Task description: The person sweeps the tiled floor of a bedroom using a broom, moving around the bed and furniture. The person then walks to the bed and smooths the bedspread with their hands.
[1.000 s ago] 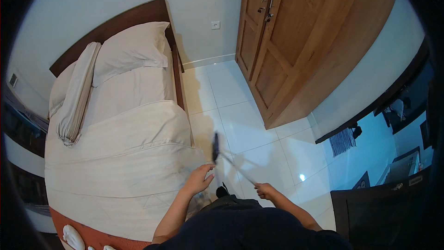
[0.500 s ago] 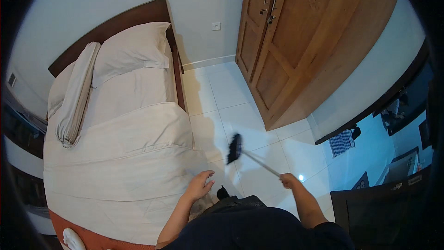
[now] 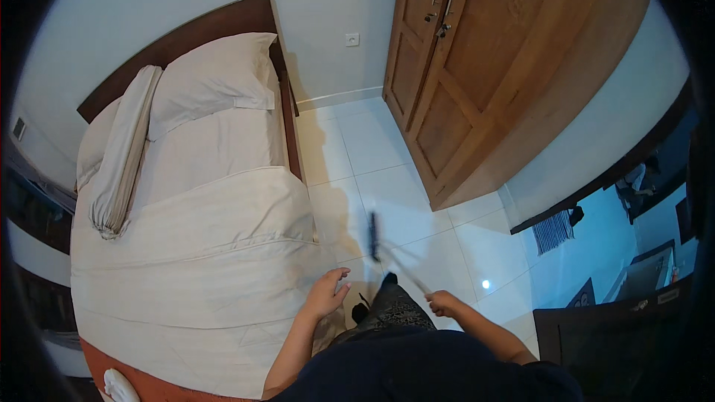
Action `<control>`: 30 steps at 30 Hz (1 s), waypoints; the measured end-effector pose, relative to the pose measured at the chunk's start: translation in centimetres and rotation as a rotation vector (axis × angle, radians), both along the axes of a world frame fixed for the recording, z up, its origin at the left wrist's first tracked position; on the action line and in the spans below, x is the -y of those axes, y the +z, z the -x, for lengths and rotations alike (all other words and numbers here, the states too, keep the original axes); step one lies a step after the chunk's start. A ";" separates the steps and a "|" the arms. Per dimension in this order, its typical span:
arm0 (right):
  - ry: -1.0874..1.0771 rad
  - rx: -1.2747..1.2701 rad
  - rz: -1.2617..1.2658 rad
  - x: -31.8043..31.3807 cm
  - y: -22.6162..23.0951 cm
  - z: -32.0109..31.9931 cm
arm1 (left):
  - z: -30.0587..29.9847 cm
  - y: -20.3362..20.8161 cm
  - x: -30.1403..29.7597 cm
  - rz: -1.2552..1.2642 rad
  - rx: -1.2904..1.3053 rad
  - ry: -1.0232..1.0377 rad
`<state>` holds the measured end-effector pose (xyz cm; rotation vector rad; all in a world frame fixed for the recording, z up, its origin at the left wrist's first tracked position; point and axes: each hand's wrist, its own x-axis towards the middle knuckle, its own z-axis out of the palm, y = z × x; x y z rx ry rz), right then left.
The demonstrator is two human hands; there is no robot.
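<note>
My right hand [image 3: 445, 303] grips the thin handle of a broom [image 3: 375, 235], whose dark head hovers over the white floor tiles [image 3: 387, 179] between the bed and the wardrobe. My left hand [image 3: 326, 294] is free, fingers loosely curled and apart, right at the edge of the white bed cover [image 3: 201, 268]. My dark clothing fills the lower middle of the view.
A bed with a dark wooden headboard [image 3: 186, 37], white pillows [image 3: 212, 78] and a rolled bolster [image 3: 123, 149] stands on the left. A wooden wardrobe [image 3: 484, 82] stands at the right. A dark doormat [image 3: 553, 231] lies by a doorway at far right.
The broom head has swung from the right back toward the bed side, and my right hand has pulled in closer to my body. My left hand stays by the bed edge.
</note>
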<state>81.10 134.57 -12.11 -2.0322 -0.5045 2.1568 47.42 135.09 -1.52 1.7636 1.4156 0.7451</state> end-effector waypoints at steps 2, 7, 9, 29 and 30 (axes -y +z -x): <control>-0.083 -0.177 0.011 -0.5 -1.1 1.5 | -0.3 0.3 -0.8 -0.005 -0.012 -0.014; 0.044 -0.135 0.049 -5.3 -5.3 8.7 | 0.2 0.5 -2.7 0.032 -0.028 0.005; 0.017 -0.133 0.078 -8.3 -7.2 8.5 | 0.3 0.9 -4.2 0.046 -0.049 0.019; 0.354 0.249 -0.186 -23.1 3.1 -3.3 | -1.8 3.6 -22.1 0.027 -0.063 0.003; 0.358 0.161 -0.144 -23.4 3.2 -2.3 | -1.9 3.3 -22.6 0.027 -0.075 -0.010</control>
